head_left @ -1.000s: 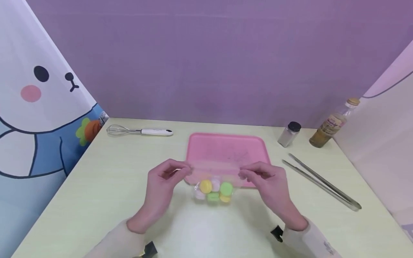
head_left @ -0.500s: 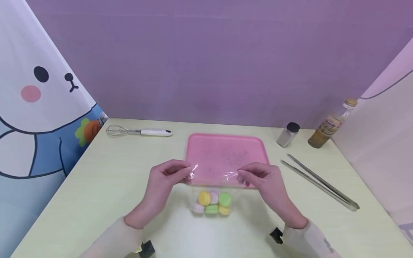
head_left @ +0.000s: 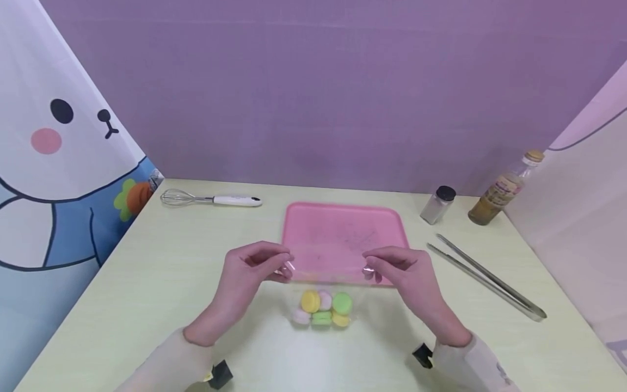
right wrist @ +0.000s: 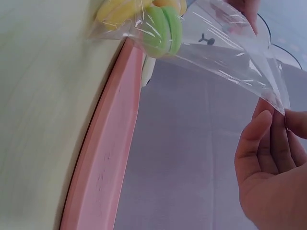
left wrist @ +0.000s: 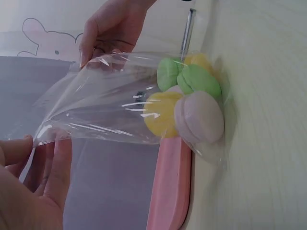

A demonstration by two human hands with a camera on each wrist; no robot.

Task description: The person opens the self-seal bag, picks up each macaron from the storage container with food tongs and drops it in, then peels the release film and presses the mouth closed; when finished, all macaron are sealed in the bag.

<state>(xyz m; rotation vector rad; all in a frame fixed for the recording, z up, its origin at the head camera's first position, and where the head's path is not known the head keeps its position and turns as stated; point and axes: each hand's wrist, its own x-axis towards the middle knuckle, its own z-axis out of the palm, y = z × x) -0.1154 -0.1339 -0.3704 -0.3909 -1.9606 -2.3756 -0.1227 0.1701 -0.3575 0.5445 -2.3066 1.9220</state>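
Note:
A clear plastic bag (left wrist: 110,105) is stretched between my two hands, its top edge uppermost. My left hand (head_left: 250,277) pinches one upper corner between thumb and fingers. At the opposite corner my right hand (head_left: 409,277) pinches the bag the same way, as the right wrist view shows up close. At the bottom of the bag lie several macarons: a yellow macaron (head_left: 310,301), a green macaron (head_left: 342,303) and a lilac macaron (left wrist: 200,116) among them. The bag's lower end is right at the tabletop, just in front of the pink tray (head_left: 343,209).
Back left lies a whisk (head_left: 220,201) with a white handle. To the right are metal tongs (head_left: 490,277), a small black-capped jar (head_left: 438,205) and a corked bottle (head_left: 504,188) of brown liquid. A purple backdrop (head_left: 313,98) rises behind the table (head_left: 122,305).
Over the last second the bag's lower end with the macarons has come down towards the table and nearer to me. Both hands keep their pinch on the corners, almost in place.

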